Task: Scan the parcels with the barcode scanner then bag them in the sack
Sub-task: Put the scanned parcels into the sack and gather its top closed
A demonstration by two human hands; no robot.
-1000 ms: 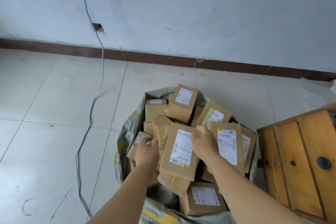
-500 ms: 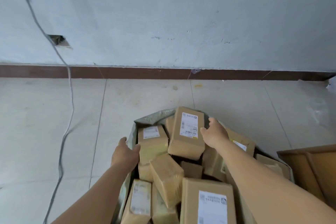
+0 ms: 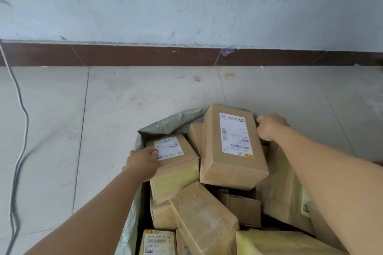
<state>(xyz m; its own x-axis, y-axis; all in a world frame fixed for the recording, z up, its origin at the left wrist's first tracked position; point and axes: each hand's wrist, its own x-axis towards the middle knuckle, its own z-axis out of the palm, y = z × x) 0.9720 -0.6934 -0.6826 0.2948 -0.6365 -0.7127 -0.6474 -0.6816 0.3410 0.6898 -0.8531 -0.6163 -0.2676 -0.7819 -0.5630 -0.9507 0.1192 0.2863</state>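
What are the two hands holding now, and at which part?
The left hand grips the sack by its left rim, beside a labelled parcel. The right hand grips the far right rim, behind the tall parcel.

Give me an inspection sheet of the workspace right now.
Surface: pale tiled floor, scuffed.
Job's things: grey woven sack heaped with brown parcels; tall labelled parcel on top; no scanner seen.
Clutter: nothing seen.
Hands: left hand grips the sack rim beside a labelled parcel; right hand grips the far rim.
Cables: grey cable trailing along the floor, left.
Surroundings: white wall, brown skirting board.
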